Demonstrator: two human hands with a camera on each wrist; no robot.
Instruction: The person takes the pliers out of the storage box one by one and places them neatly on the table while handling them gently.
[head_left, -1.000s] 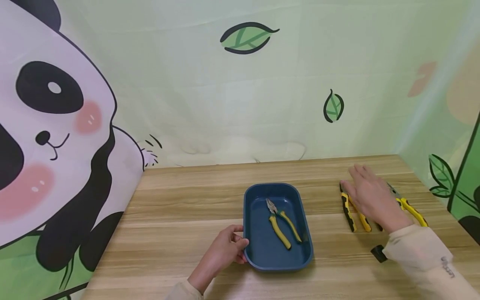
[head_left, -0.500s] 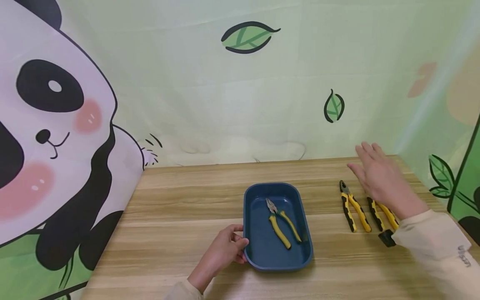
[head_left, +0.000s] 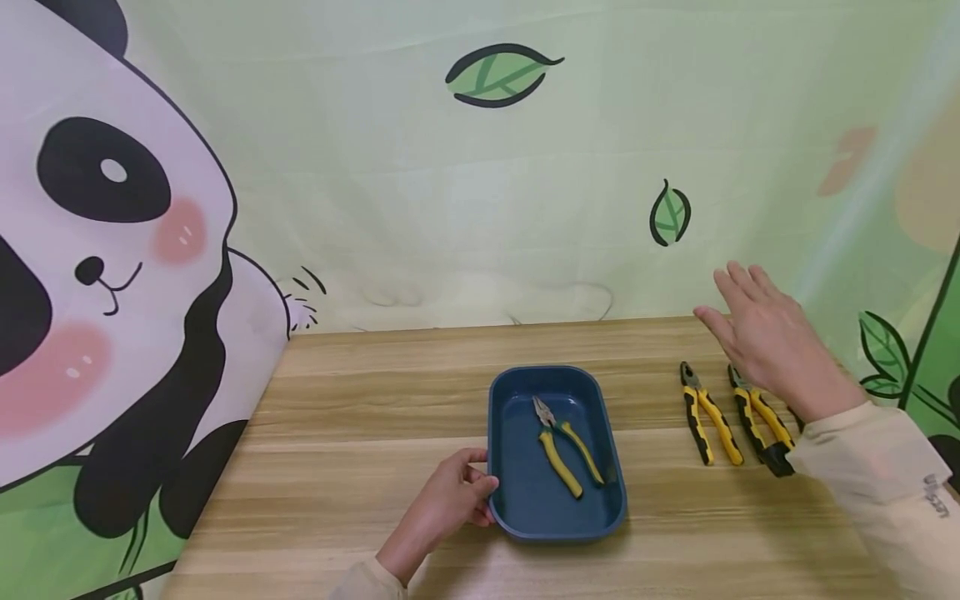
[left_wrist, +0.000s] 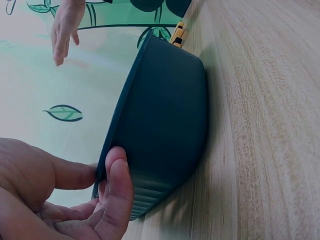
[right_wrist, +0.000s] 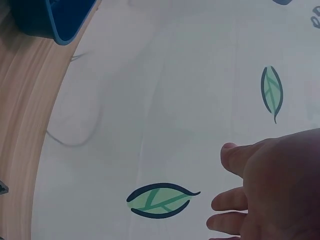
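My left hand (head_left: 453, 493) grips the left rim of a dark blue rectangular tray (head_left: 513, 500); in the left wrist view the thumb bears on the rim while curled fingers lie against the outer wall (left_wrist: 160, 110). Inside the tray lies a pair of pliers (head_left: 557, 460) with yellow-green handles, jaws pointing to the back. My right hand (head_left: 772, 342) is raised over the table's right side, fingers straight, thumb apart, holding nothing. Below and left of it are two pairs of pliers (head_left: 717, 421) with yellow-and-black handles, the second pair (head_left: 768, 417) partly behind the wrist.
The wooden table (head_left: 360, 417) ends at a pale green cloth backdrop (head_left: 375, 167) printed with leaves and a panda. A small black block (head_left: 777, 459) sits at the right wrist, overlapping the second pliers' handles. The sleeve hides the table's right edge.
My right hand has lifted away from the pliers, up and to the right, uncovering the two yellow-and-black pairs. The left hand and tray have stayed in place.
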